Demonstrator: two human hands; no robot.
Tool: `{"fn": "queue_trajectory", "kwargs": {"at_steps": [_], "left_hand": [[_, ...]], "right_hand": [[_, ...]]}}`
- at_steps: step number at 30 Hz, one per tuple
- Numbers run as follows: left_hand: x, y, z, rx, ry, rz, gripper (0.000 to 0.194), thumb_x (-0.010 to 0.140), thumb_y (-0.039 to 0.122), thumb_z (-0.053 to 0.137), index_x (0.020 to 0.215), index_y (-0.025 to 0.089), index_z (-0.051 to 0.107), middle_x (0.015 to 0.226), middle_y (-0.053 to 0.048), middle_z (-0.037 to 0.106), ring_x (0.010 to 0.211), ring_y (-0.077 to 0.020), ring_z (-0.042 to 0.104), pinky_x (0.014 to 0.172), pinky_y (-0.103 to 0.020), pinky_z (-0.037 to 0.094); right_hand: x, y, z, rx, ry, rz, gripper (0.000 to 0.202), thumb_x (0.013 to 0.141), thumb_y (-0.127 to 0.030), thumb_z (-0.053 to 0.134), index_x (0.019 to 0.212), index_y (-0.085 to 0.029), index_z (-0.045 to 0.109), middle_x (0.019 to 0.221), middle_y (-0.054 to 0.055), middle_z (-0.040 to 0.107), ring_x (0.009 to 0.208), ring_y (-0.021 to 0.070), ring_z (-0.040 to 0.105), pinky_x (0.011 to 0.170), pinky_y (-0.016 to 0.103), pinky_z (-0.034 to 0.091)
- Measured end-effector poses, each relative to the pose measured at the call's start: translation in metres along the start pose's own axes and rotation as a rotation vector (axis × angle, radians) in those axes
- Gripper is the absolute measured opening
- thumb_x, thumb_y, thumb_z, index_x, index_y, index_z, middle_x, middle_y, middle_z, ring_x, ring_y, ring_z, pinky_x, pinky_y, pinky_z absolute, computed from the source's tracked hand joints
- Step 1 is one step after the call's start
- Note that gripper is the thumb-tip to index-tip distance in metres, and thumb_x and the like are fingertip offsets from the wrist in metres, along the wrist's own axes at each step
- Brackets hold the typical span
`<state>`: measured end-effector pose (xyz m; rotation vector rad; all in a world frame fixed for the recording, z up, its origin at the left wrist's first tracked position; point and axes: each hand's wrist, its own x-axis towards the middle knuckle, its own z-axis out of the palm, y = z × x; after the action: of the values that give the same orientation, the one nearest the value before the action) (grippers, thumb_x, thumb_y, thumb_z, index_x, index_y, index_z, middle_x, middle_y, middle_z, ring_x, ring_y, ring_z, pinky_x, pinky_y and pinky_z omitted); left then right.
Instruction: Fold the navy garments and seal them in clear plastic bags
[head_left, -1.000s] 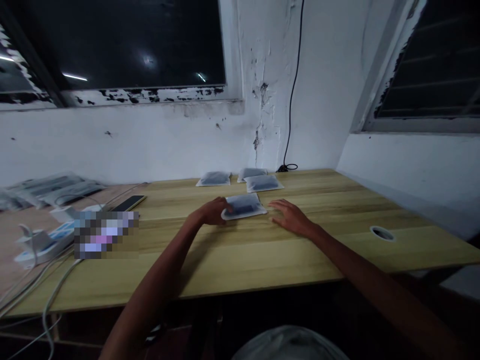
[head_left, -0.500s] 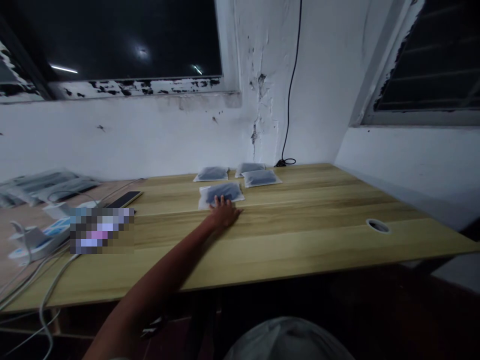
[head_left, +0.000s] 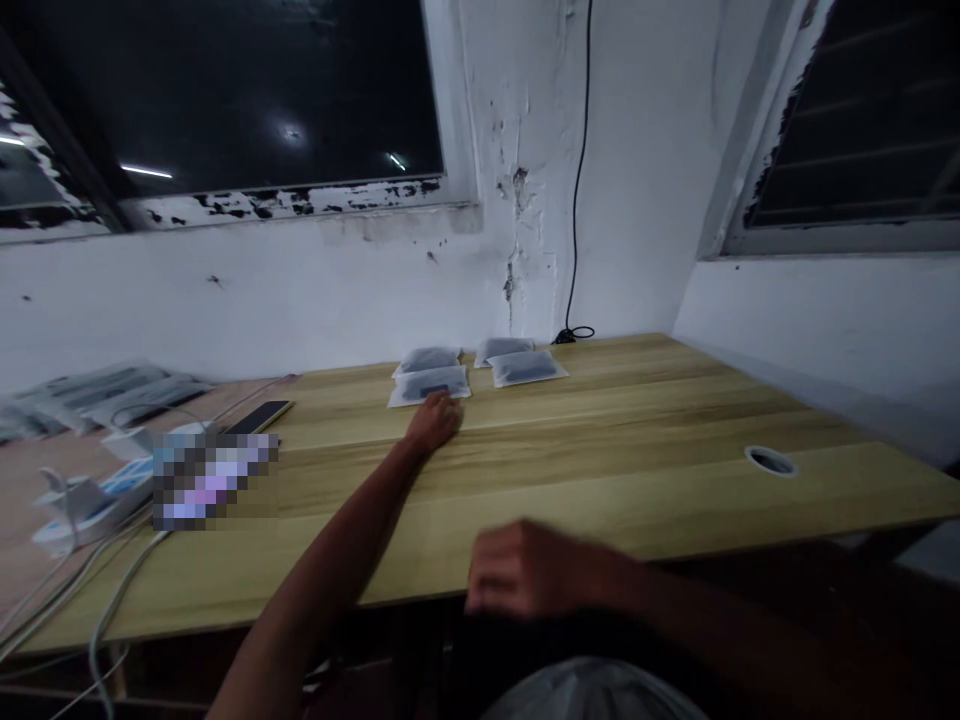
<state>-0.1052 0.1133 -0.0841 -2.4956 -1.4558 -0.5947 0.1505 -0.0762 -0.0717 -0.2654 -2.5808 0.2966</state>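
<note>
My left hand is at the near edge of a frosted packet with something dark inside, its fingers curled down and partly hidden. Just behind lies another packet. To the right are two more, one in front of the other. My right hand, blurred, hovers at the table's front edge with its fingers curled in; nothing shows in it.
The wooden table has a round cable hole at the right. At the left are a power strip with cables, a dark phone-like slab and a pile of grey packets. A black cable hangs down the wall.
The front left packet has moved back and left, against the one behind it. My left hand has gone from spread to curled. My right hand has come into view at the front edge.
</note>
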Motion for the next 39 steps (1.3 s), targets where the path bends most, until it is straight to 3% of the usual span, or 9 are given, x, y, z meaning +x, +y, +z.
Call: {"fn": "queue_trajectory", "kwargs": {"at_steps": [3, 8, 13, 17, 23, 26, 30, 34, 39], "left_hand": [[0.002, 0.028, 0.004, -0.082, -0.075, 0.157, 0.032, 0.095, 0.033, 0.04, 0.111, 0.017, 0.063, 0.121, -0.011, 0.065, 0.124, -0.0224, 0.053, 0.107, -0.039, 0.042], [0.003, 0.051, 0.006, -0.046, -0.106, 0.123, 0.039, 0.097, 0.038, 0.04, 0.122, 0.014, 0.058, 0.131, -0.016, 0.059, 0.128, -0.0229, 0.05, 0.11, -0.04, 0.039], [0.001, 0.048, 0.006, -0.037, -0.138, 0.123, 0.04, 0.097, 0.039, 0.04, 0.124, 0.014, 0.056, 0.134, -0.016, 0.056, 0.131, -0.0223, 0.047, 0.111, -0.039, 0.038], [0.002, 0.049, 0.004, -0.048, -0.129, 0.131, 0.038, 0.097, 0.039, 0.04, 0.122, 0.015, 0.058, 0.13, -0.015, 0.059, 0.126, -0.0228, 0.051, 0.109, -0.04, 0.04], [0.003, 0.067, -0.003, -0.126, -0.046, 0.191, 0.038, 0.092, 0.035, 0.05, 0.125, 0.017, 0.055, 0.124, -0.012, 0.061, 0.117, -0.0213, 0.055, 0.1, -0.035, 0.046], [0.003, 0.077, -0.008, -0.129, -0.079, 0.305, 0.033, 0.093, 0.03, 0.047, 0.122, 0.018, 0.057, 0.118, -0.011, 0.064, 0.111, -0.02, 0.059, 0.096, -0.032, 0.048], [0.004, 0.084, -0.013, -0.063, -0.108, 0.313, 0.029, 0.093, 0.026, 0.044, 0.115, 0.017, 0.06, 0.099, -0.011, 0.068, 0.089, -0.0196, 0.065, 0.08, -0.03, 0.05], [0.004, 0.086, -0.011, -0.029, -0.089, 0.274, 0.022, 0.092, 0.024, 0.042, 0.103, 0.017, 0.06, 0.08, -0.008, 0.067, 0.07, -0.0167, 0.063, 0.065, -0.026, 0.048], [0.0, 0.096, -0.003, -0.069, 0.026, 0.302, 0.02, 0.095, 0.029, 0.041, 0.095, 0.018, 0.058, 0.079, -0.006, 0.065, 0.069, -0.0144, 0.06, 0.066, -0.024, 0.047]], "right_hand": [[0.009, 0.07, -0.022, -0.197, 0.05, 0.26, 0.012, 0.091, -0.02, 0.054, 0.1, -0.017, 0.062, 0.098, 0.007, 0.064, 0.094, 0.0187, 0.059, 0.085, 0.032, 0.05], [0.018, 0.198, -0.046, -0.522, 0.108, 0.564, 0.042, 0.082, -0.018, 0.06, 0.123, -0.013, 0.055, 0.134, 0.02, 0.051, 0.122, 0.0302, 0.045, 0.101, 0.044, 0.038], [0.021, 0.255, -0.042, -0.553, 0.128, 0.657, 0.032, 0.091, -0.03, 0.053, 0.117, -0.013, 0.059, 0.121, 0.018, 0.058, 0.113, 0.029, 0.049, 0.097, 0.044, 0.038], [0.02, 0.252, -0.042, -0.506, 0.086, 0.528, 0.017, 0.091, -0.021, 0.051, 0.102, -0.011, 0.06, 0.104, 0.015, 0.062, 0.101, 0.0244, 0.051, 0.093, 0.037, 0.038], [-0.004, 0.202, -0.038, -0.315, 0.146, 0.454, 0.007, 0.089, -0.022, 0.055, 0.089, -0.016, 0.058, 0.091, 0.007, 0.061, 0.089, 0.0209, 0.052, 0.082, 0.033, 0.041], [-0.015, 0.178, -0.038, -0.217, 0.192, 0.465, 0.006, 0.088, -0.023, 0.058, 0.086, -0.017, 0.059, 0.085, 0.005, 0.061, 0.084, 0.0192, 0.055, 0.078, 0.032, 0.043], [-0.017, 0.161, -0.046, -0.009, 0.256, 0.537, 0.015, 0.083, -0.022, 0.064, 0.096, -0.017, 0.062, 0.082, 0.002, 0.063, 0.075, 0.0155, 0.058, 0.07, 0.028, 0.047], [-0.01, 0.15, -0.048, -0.164, 0.26, 0.437, 0.025, 0.078, -0.022, 0.071, 0.101, -0.017, 0.065, 0.099, 0.007, 0.065, 0.092, 0.0197, 0.061, 0.082, 0.033, 0.049], [0.001, 0.134, -0.034, -0.482, 0.126, 0.388, 0.009, 0.086, -0.021, 0.063, 0.092, -0.018, 0.069, 0.096, 0.009, 0.066, 0.095, 0.0219, 0.06, 0.083, 0.033, 0.048]]}}
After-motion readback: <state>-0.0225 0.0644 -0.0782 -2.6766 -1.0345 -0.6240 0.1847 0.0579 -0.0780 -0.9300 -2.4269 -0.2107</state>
